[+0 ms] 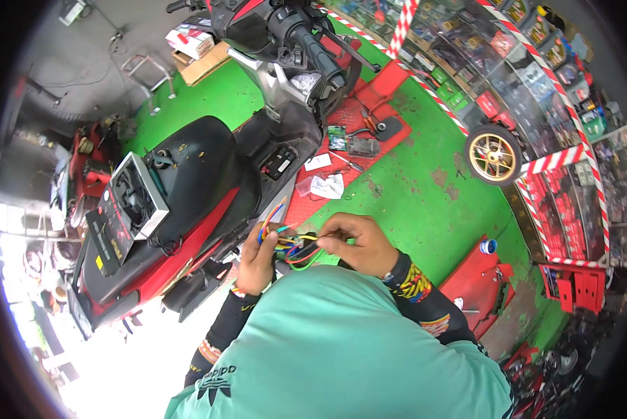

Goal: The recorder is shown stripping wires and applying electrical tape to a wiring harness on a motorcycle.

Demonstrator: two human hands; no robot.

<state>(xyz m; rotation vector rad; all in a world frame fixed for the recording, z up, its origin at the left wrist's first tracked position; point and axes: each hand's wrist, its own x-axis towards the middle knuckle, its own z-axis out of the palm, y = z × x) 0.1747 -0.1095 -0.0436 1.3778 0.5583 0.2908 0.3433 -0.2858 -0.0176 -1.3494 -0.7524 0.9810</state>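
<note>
A bundle of thin coloured wires (pixel 301 253), with yellow, red, blue, green and orange strands, stretches between my hands just in front of my chest. My left hand (pixel 255 264) is closed around one side of the bundle, and loose wire ends stick up past its fingers. On the other side, my right hand (pixel 359 243) pinches wires between thumb and fingers. A dark part hangs among the wires below the right fingers, too small to make out. Just beyond and to the left stands a red and black scooter (pixel 188 164), its battery (pixel 278 165) showing in the footboard.
An open box (pixel 158 209) with black parts rests on the scooter seat. Pliers (pixel 366 124), papers (pixel 327 186) and small packages lie on a red mat (pixel 397 143). To the right are a gold-rimmed wheel (pixel 493 155), glass display cases (pixel 530 77) and a red panel (pixel 477 279) on the green floor.
</note>
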